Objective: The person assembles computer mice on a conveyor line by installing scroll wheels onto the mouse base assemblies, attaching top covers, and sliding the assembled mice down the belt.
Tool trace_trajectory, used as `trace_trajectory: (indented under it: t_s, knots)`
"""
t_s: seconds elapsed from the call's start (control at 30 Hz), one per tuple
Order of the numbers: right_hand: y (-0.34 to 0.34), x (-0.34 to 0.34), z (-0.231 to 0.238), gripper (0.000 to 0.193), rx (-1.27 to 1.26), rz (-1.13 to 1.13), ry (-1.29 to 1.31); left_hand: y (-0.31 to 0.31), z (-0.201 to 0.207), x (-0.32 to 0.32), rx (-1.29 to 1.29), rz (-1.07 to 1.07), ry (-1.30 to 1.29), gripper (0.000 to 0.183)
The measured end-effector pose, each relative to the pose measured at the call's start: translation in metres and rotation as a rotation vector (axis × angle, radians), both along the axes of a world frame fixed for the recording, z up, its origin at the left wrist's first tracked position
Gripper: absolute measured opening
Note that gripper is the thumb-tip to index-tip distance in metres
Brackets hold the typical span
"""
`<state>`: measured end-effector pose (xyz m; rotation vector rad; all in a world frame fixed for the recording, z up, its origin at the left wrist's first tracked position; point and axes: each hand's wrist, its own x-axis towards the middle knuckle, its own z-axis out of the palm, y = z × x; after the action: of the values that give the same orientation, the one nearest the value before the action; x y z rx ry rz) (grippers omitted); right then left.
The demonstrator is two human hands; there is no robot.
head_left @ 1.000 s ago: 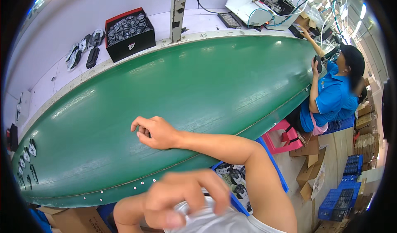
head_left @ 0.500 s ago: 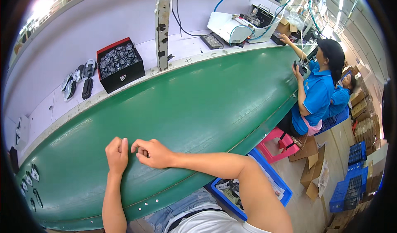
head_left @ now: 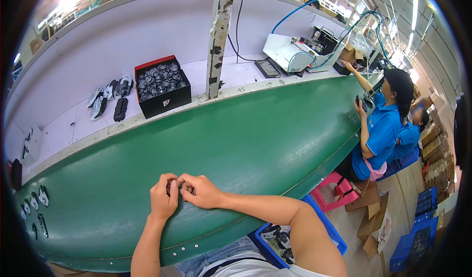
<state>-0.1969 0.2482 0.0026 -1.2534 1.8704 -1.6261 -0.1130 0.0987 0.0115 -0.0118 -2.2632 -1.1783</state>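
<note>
My left hand (head_left: 163, 197) and my right hand (head_left: 200, 192) meet over the near side of a green conveyor belt (head_left: 236, 144). Both have curled fingers, and their fingertips touch or nearly touch. A small dark patch shows between them; whatever they hold is too hidden to name. Farther left on the belt lie several small black-and-silver parts (head_left: 43, 197), well apart from my hands. Across the belt, on the white ledge, a black box with a red rim (head_left: 167, 104) is full of round dark parts (head_left: 160, 80).
Beside that box rest black-and-silver shells (head_left: 97, 108) and a black oblong case (head_left: 120, 109). A chipped post (head_left: 218, 46) rises from the ledge. At right, a co-worker in blue (head_left: 381, 134) holds a dark part beside a pink stool (head_left: 327, 193). A blue crate (head_left: 339, 245) stands by my right arm.
My hands have come together, the left moving right to meet the right hand's fingers. The whole view has shifted, with the scene sitting a little lower and farther right.
</note>
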Motion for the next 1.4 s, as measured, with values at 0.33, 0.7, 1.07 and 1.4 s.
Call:
trace_trajectory:
  t_s: [0.33,0.7,1.07,1.4]
  knots:
    - [0.000,0.000,0.003,0.023,0.010,-0.001,0.000,0.000,0.004,0.001,-0.041,0.016,0.008,0.009]
    - [-0.002,-0.002,0.002,0.024,0.017,-0.004,0.017,0.000,0.006,0.002,-0.054,0.031,-0.010,0.009]
    - [0.000,-0.007,0.000,0.022,-0.015,-0.044,-0.300,0.002,0.005,0.002,-0.065,0.090,0.025,0.006]
    - [-0.003,-0.009,0.006,0.016,-0.046,-0.074,-0.354,-0.004,-0.002,0.003,0.340,-0.094,-0.134,0.006]
